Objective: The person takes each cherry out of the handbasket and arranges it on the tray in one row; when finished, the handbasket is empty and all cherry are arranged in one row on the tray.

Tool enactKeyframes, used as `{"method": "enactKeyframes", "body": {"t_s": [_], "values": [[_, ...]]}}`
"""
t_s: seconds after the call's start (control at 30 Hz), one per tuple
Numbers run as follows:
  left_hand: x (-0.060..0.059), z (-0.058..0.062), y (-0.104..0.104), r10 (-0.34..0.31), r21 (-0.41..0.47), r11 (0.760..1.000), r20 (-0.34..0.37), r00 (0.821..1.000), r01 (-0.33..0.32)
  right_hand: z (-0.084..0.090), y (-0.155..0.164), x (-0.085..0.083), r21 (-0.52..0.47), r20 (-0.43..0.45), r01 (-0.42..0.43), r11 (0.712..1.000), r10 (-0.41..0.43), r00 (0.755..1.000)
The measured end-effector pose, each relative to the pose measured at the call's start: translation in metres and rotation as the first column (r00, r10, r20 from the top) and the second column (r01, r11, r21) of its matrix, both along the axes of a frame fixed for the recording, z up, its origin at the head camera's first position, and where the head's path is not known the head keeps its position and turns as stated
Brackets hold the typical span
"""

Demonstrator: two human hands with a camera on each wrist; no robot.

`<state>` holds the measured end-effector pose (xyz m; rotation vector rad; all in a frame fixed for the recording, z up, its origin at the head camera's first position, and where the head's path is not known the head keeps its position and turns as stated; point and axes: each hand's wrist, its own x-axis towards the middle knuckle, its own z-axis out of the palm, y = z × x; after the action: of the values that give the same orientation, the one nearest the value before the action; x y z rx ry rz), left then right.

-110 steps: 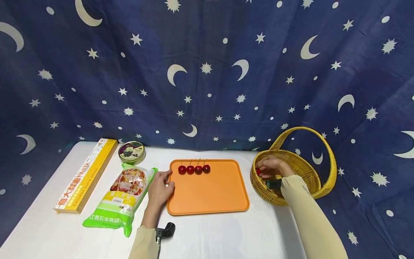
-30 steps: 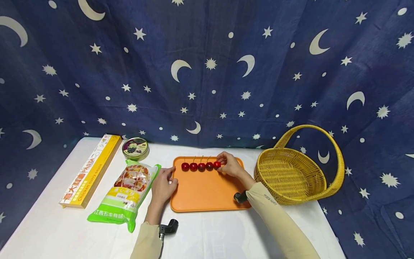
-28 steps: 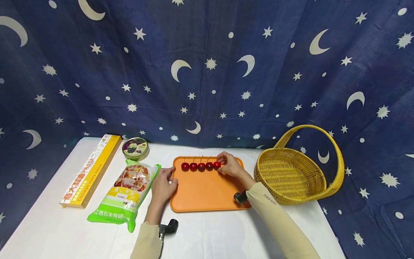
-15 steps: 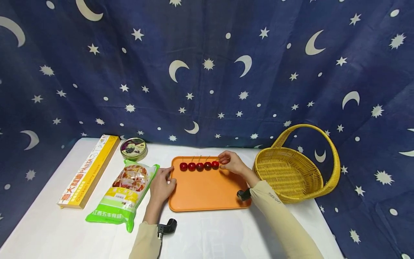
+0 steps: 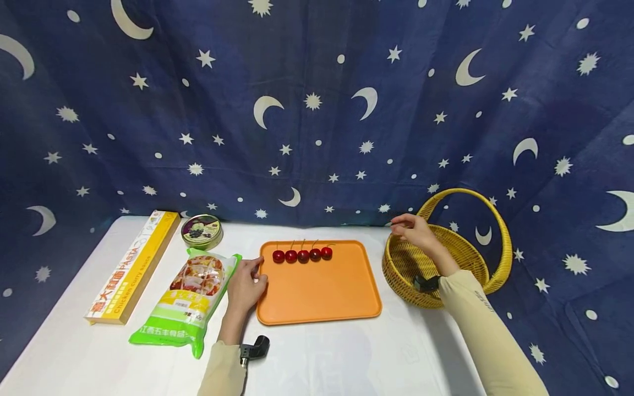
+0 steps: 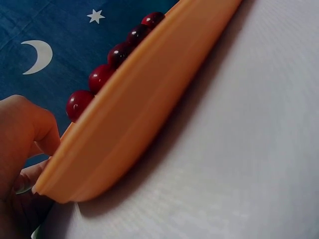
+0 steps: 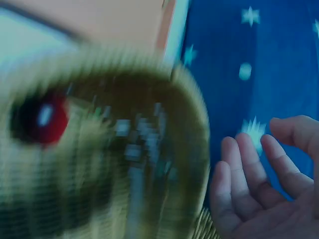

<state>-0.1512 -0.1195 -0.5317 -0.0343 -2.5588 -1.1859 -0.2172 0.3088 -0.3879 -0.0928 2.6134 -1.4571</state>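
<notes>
Several dark red cherries with stems [image 5: 303, 256] stand in a row along the far side of an orange tray [image 5: 319, 297]. At the tray's left edge, my left hand [image 5: 246, 286] pinches the rim between finger and thumb, as the left wrist view shows. My right hand [image 5: 418, 235] hovers over the near-left rim of a yellow wicker basket [image 5: 398, 281]. Its fingers are loosely extended and hold nothing. In the blurred right wrist view a red cherry [image 7: 52, 119] lies inside the basket, with the right hand [image 7: 266, 194] apart from it. From the head view the hand and forearm hide part of the basket's inside.
Left of the tray lies a green and yellow food bag [image 5: 190, 300]. Beyond it are a long pasta box [image 5: 134, 269] and a round tin [image 5: 202, 231]. The basket's tall handle [image 5: 504, 242] arches up on the right. A dark blue star-patterned curtain [image 5: 317, 159] hangs behind the white table.
My right hand has let go of the cherry at the right end of the row and moved right to the basket. That cherry stays on the tray. My left hand has kept its place.
</notes>
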Motion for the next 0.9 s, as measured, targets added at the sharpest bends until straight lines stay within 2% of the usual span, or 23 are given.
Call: {"method": "enactKeyframes", "body": {"t_s": [0.07,0.13,0.23,0.33,0.47,0.57,0.67,0.8,0.9], "values": [[0.000,0.000,-0.001,0.004,0.000,1.000,0.000,1.000,-0.004,0.001,0.016,0.003,0.037,0.087,-0.015,0.999,0.012,0.996],[0.001,0.000,-0.003,0.007,0.002,1.000,0.006,1.000,-0.007,0.001,0.030,0.006,0.088,0.194,-0.058,0.994,0.040,0.980],[0.001,0.001,-0.005,0.009,0.002,1.000,0.013,1.000,-0.009,-0.003,0.042,0.011,0.145,0.354,-0.134,0.980,0.075,0.932],[0.000,0.001,-0.006,0.011,0.000,1.000,0.015,1.000,-0.011,-0.008,0.045,0.014,0.142,0.469,-0.163,0.976,0.079,0.880],[-0.001,0.002,-0.005,0.014,0.001,1.000,0.009,1.000,-0.014,-0.017,0.039,0.016,0.085,0.551,-0.182,0.980,0.106,0.828],[-0.001,0.002,-0.004,0.013,0.002,1.000,0.008,1.000,-0.013,-0.021,0.035,0.017,0.059,0.588,-0.190,0.980,0.119,0.800],[0.000,0.002,-0.003,0.010,0.003,1.000,0.010,1.000,-0.010,-0.025,0.032,0.017,0.056,0.614,-0.188,0.981,0.114,0.781],[0.000,0.000,-0.001,0.004,-0.002,1.000,0.013,1.000,-0.004,-0.029,0.031,0.017,0.056,0.636,-0.228,0.972,0.141,0.759],[0.000,0.000,0.000,-0.003,0.001,1.000,0.020,1.000,0.003,-0.031,0.031,0.016,0.047,0.638,-0.249,0.967,0.163,0.752]]}}
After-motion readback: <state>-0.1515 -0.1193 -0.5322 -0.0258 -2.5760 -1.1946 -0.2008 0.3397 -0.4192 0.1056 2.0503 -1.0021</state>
